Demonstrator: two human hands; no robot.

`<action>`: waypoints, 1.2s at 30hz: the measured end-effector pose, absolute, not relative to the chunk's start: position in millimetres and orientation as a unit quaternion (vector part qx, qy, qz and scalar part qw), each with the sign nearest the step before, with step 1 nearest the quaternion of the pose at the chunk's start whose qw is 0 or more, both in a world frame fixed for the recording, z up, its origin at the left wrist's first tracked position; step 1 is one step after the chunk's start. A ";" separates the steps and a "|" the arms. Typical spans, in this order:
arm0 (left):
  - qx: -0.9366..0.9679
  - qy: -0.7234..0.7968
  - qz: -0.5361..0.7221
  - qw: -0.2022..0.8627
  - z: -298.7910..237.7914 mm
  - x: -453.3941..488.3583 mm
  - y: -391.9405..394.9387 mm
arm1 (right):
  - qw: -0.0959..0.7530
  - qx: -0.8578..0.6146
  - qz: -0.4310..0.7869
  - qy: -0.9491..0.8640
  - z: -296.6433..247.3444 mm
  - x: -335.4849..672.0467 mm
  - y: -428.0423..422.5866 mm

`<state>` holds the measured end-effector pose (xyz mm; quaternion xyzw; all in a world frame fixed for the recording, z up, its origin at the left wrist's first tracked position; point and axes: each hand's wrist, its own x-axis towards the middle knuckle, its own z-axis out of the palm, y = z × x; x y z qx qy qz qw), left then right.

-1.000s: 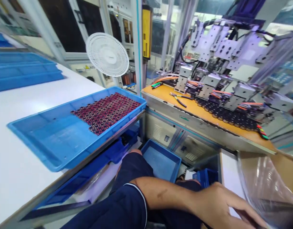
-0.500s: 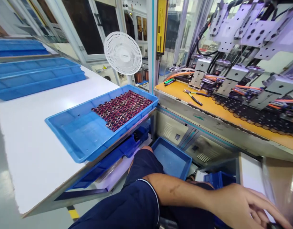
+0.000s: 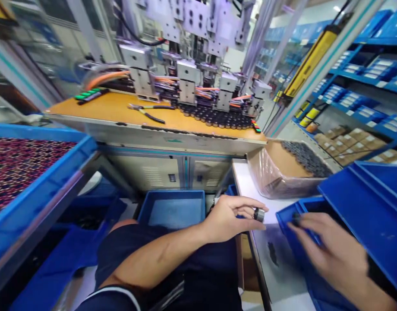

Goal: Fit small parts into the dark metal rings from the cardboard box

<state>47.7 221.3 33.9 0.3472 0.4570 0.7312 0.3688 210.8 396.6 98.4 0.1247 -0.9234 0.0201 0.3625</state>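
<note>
My left hand [image 3: 232, 216] hovers at the edge of a white side table [image 3: 250, 185], fingers pinched on a small dark round part [image 3: 259, 214]. My right hand [image 3: 328, 252] lies over the rim of a blue bin [image 3: 363, 203] at the lower right. It is smeared by motion, and a small dark piece [image 3: 295, 219] shows at its fingertips. Behind both hands stands a cardboard box lined with plastic [image 3: 282, 170], holding several dark round parts [image 3: 307, 159].
An orange-topped machine bench [image 3: 121, 110] carries pliers [image 3: 146, 111], markers [image 3: 88, 94] and a row of dark parts under metal heads [image 3: 192, 82]. A blue tray of red-black parts [image 3: 20, 166] sits left. An empty blue bin [image 3: 172, 209] lies on the floor. Blue shelving [image 3: 363, 73] stands right.
The view has swung right, from the left tray to the side table and blue bin. My left hand has lifted and now pinches a small round part; my right hand has come into view.
</note>
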 end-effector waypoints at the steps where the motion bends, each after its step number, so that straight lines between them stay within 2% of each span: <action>1: 0.351 0.457 0.726 0.375 33.8 51.5 223.4 | 0.359 0.122 0.043 -0.924 88.4 208.7 390.4; 6: 0.369 0.462 0.707 0.388 25.6 67.1 234.3 | 0.375 0.147 0.105 -0.909 60.5 198.9 372.1; 11: 0.382 0.458 0.714 0.368 19.7 73.1 244.1 | 0.391 0.151 0.086 -0.904 53.4 207.8 383.7; 17: 0.381 0.459 0.725 0.344 23.1 73.6 242.1 | 0.371 0.125 0.156 -0.907 53.6 212.6 388.2; 24: 0.368 0.492 0.709 0.346 24.5 73.0 236.7 | 0.382 0.143 0.111 -0.906 50.3 212.1 387.3; 31: 0.327 0.411 0.775 0.353 24.2 95.5 243.0 | 0.407 0.199 0.035 -0.891 52.8 216.6 388.8; 34: 0.357 0.399 0.787 0.308 23.2 97.9 245.1 | 0.410 0.198 0.030 -0.890 54.4 216.6 386.5; 36: 0.436 0.431 0.760 0.214 25.7 91.6 243.9 | 0.415 0.188 0.055 -0.889 54.1 217.3 383.2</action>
